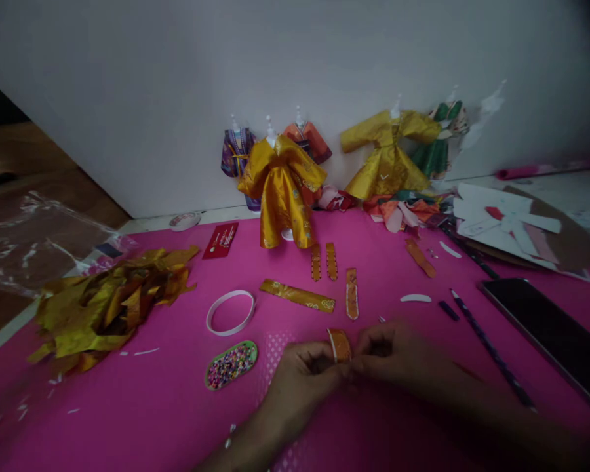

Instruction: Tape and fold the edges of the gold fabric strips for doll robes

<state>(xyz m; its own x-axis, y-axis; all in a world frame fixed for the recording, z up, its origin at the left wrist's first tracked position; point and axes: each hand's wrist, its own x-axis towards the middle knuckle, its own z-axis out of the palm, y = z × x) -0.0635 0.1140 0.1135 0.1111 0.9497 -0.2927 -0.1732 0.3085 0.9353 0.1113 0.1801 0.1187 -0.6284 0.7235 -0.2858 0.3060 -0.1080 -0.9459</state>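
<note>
My left hand (305, 373) is closed on a small orange fabric strip (340, 345) with a pale edge, which stands up curved between the fingers. Touching its lower end, my right hand (398, 354) is pinched together; whatever lies between its fingertips is too small to make out. Beyond the hands lie a gold fabric strip (297, 295) and an orange strip with a white beaded edge (353, 294). Two similar strips with dark edging (323, 262) lie farther back. A green dish of mixed beads (231, 364) sits left of my left hand.
Doll-sized robes stand at the wall, a shiny gold robe (285, 187) foremost. Gold fabric scraps (113, 308) are heaped left, near a white ring (230, 313) and red card (221, 240). Right are a pencil (491, 347), a phone (550, 334) and paper pieces (501, 223).
</note>
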